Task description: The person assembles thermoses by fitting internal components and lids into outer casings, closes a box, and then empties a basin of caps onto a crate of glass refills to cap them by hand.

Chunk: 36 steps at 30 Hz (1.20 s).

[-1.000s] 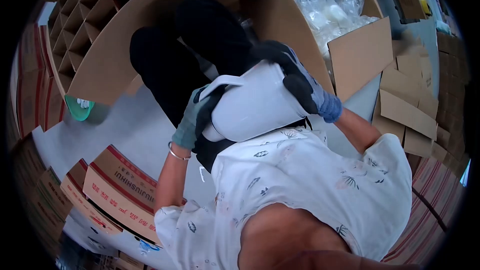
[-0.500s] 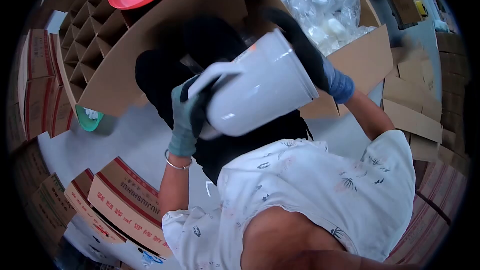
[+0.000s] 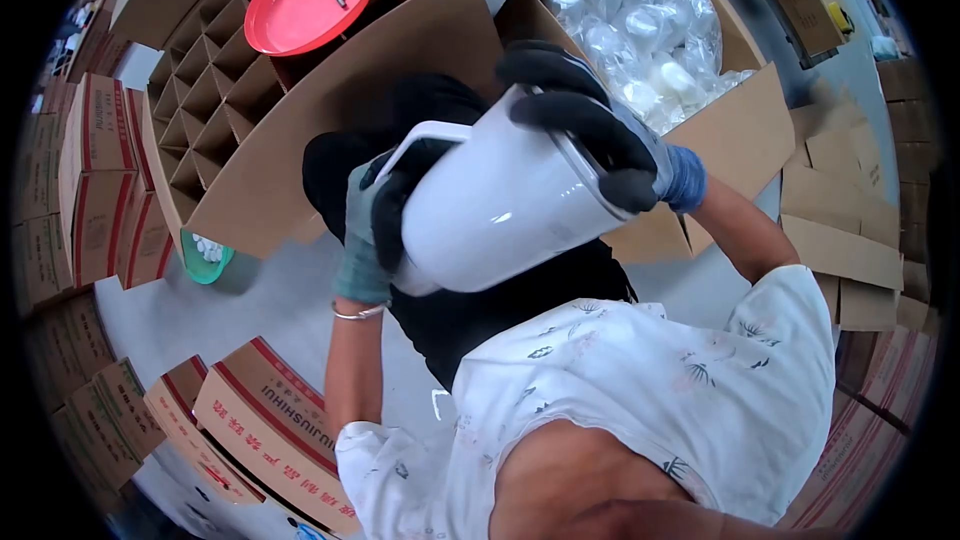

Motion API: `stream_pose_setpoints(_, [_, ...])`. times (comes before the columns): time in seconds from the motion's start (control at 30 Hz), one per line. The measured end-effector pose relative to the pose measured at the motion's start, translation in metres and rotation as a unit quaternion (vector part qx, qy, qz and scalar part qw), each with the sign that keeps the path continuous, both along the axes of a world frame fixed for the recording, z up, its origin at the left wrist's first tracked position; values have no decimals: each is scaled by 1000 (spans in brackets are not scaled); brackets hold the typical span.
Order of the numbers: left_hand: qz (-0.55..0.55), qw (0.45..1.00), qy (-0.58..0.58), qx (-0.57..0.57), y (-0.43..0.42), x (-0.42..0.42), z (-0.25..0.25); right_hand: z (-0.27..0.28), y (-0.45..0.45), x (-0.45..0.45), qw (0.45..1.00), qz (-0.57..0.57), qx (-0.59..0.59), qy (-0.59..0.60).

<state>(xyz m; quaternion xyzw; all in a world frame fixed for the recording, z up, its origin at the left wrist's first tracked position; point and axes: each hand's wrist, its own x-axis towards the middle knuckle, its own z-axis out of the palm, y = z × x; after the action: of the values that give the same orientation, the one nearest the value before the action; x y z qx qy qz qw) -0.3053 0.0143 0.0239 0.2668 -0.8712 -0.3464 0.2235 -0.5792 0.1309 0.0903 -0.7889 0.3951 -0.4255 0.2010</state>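
A glossy white thermos jug (image 3: 490, 210) lies tilted across my lap, its handle (image 3: 435, 130) on the upper left side and its wide rim facing upper right. My left hand (image 3: 375, 225), in a grey-green glove with black coating, is closed around the handle end near the base. My right hand (image 3: 590, 120), in a blue-grey glove with black fingers, wraps over the rim end. Its fingers partly hide the opening, so I cannot see inside. Behind the jug are my knees in black trousers (image 3: 340, 170).
A divided carton (image 3: 340, 110) stands at upper left, with a red basin (image 3: 290, 15) holding small dark pieces on it. Another open carton (image 3: 735, 130) holds bagged clear-and-white items (image 3: 650, 30). A green container (image 3: 207, 265) sits on the floor. Printed boxes (image 3: 270, 420) stand at lower left.
My right hand has come down from above the jug, and its fingers now curl over the rim. The view has shifted slightly; my left hand keeps its hold.
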Motion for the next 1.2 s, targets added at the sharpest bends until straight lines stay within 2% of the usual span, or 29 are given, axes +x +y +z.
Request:
stream_pose_setpoints(0.03, [56,989,12,-135,10,-1,8,-8,1,1,999,-13,15,-35])
stream_pose_setpoints(0.07, [63,993,96,32,12,-8,20,-16,3,1,997,-26,31,-69])
stream_pose_setpoints(0.13, [79,957,217,176,17,-18,28,-33,2,1,989,-51,62,-124])
stream_pose_setpoints(0.17, [96,955,205,191,20,-14,20,-37,3,-2,986,-56,81,-134])
stream_pose_setpoints(0.27, [156,969,148,123,38,-1,8,-40,2,-6,957,-67,198,-199])
stream_pose_setpoints(0.37, [178,907,224,308,64,1,7,-41,8,-20,886,-58,372,-271])
stream_pose_setpoints(0.4, [176,907,224,311,76,4,-2,-39,12,-9,829,-49,423,-361])
stream_pose_setpoints(0.43, [176,906,223,314,89,5,-8,-48,19,-3,867,-78,399,-289])
stream_pose_setpoints(0.47, [159,909,231,307,100,5,-11,-49,22,0,870,-64,398,-283])
stream_pose_setpoints(0.5, [183,921,180,293,110,12,-26,-50,26,4,873,-50,397,-278])
stream_pose_setpoints(0.57, [166,947,143,234,113,19,-49,-49,26,16,893,-82,391,-209])
stream_pose_setpoints(0.6, [135,964,126,191,105,23,-61,-52,24,25,930,-72,330,-146])
stream_pose_setpoints(0.63, [100,975,109,164,99,27,-73,-44,18,33,969,-44,240,-24])
stream_pose_setpoints(0.67, [65,979,90,172,93,32,-84,-38,12,39,980,6,201,1])
stream_pose_setpoints(0.73, [-3,954,7,301,78,35,-103,-29,4,50,988,86,119,54])
stream_pose_setpoints(0.77, [-50,950,56,302,81,33,-98,-18,7,57,984,128,90,87])
stream_pose_setpoints(0.8, [-55,893,71,442,78,27,-111,-5,8,68,978,184,45,90])
stream_pose_setpoints(0.83, [-61,815,86,570,73,14,-92,4,12,82,947,293,-17,133])
stream_pose_setpoints(0.87, [7,710,62,702,76,10,-68,-9,28,102,947,302,-69,87])
stream_pose_setpoints(0.9, [-152,829,7,539,67,3,-84,-7,28,108,937,324,-84,93])
stream_pose_setpoints(0.93, [-155,713,83,679,68,7,-126,-6,27,113,927,347,-99,99])
stream_pose_setpoints(0.97, [-164,658,120,725,66,5,-131,9,11,103,908,382,-70,156])
stream_pose_setpoints(1.0, [-142,623,160,753,67,8,-125,4,-1,88,907,383,-91,146])
stream_pose_setpoints(1.03, [-111,587,207,775,71,13,-119,-4,0,78,937,315,-73,135])
stream_pose_setpoints(1.07, [-52,604,235,760,75,19,-112,-10,-2,68,961,256,-17,106])
stream_pose_setpoints(1.1, [67,717,155,676,77,26,-111,-19,-5,56,972,207,54,92])
stream_pose_setpoints(1.13, [10,893,134,430,84,27,-94,-35,-2,48,984,121,123,37])
stream_pose_setpoints(1.17, [46,986,98,129,91,29,-77,-47,-1,40,968,66,242,-29])
stream_pose_setpoints(1.2, [116,973,104,171,102,31,-73,-51,2,39,949,28,299,-93])
